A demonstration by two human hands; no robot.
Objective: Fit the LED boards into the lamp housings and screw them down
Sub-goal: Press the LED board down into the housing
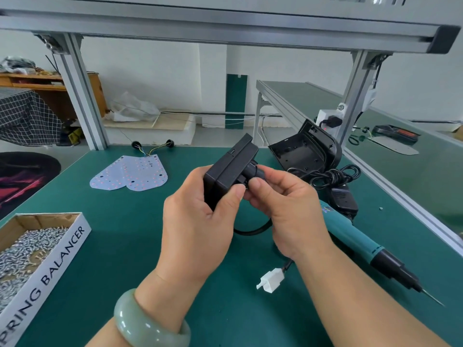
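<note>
My left hand (200, 221) grips a black lamp housing (230, 169) above the middle of the green table (125, 241). My right hand (285, 204) pinches the black grommet (253, 175) of its cable at the housing's side. The black cable hangs below my hands and ends in a white connector (271, 280) lying on the table. Two white LED boards (130, 172) with wired leads lie flat at the back left. A second black housing (308, 149) stands open at the back right.
A cardboard box of screws (32, 249) sits at the front left. A teal electric screwdriver (363, 244) lies at the right, its bit pointing right, with a coiled black cord (333, 179) and adapter behind it. Aluminium frame posts (80, 96) stand at the table's rear corners.
</note>
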